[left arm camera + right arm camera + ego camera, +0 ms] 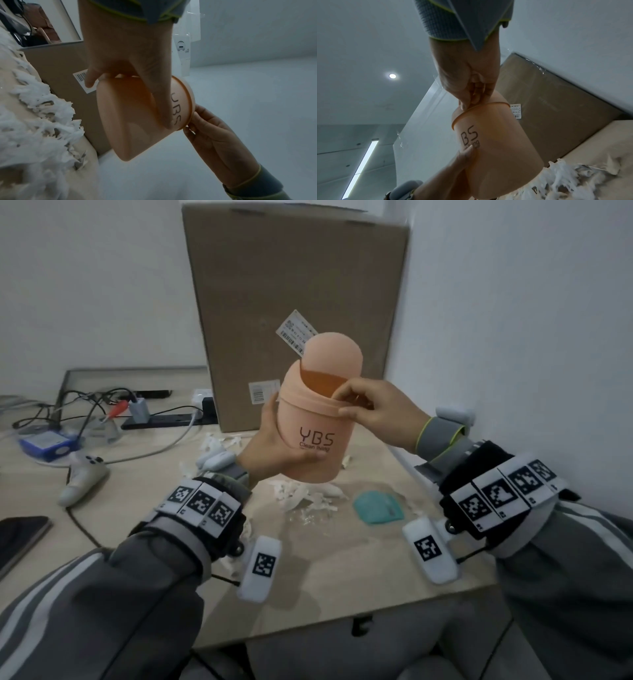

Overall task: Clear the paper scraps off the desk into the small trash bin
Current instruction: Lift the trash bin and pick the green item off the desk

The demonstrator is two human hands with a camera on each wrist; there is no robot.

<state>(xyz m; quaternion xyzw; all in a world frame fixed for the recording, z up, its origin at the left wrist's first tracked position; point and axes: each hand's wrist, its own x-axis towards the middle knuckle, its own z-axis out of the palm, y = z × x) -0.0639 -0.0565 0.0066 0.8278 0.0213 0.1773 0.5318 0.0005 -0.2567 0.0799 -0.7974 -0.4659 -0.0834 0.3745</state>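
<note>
A small peach trash bin (315, 419) marked "YBS", with a domed swing lid, is held tilted in the air above the desk. My left hand (274, 443) grips its body from the left and below, thumb along the side and fingers under the lettering. My right hand (359, 405) pinches the lid collar at the open slot, thumb outside and fingertips inside. Whether it also holds paper is hidden. White paper scraps (301, 498) lie on the desk beneath the bin. The left wrist view shows the bin (130, 115) and the scraps (34, 121); the right wrist view shows the bin (491, 135).
A tall cardboard box (294, 302) stands behind the bin against the white wall. A teal scoop-like piece (376, 510) lies right of the scraps. At the left are a white game controller (82, 477), cables with a power strip (164, 419) and a dark phone (20, 539).
</note>
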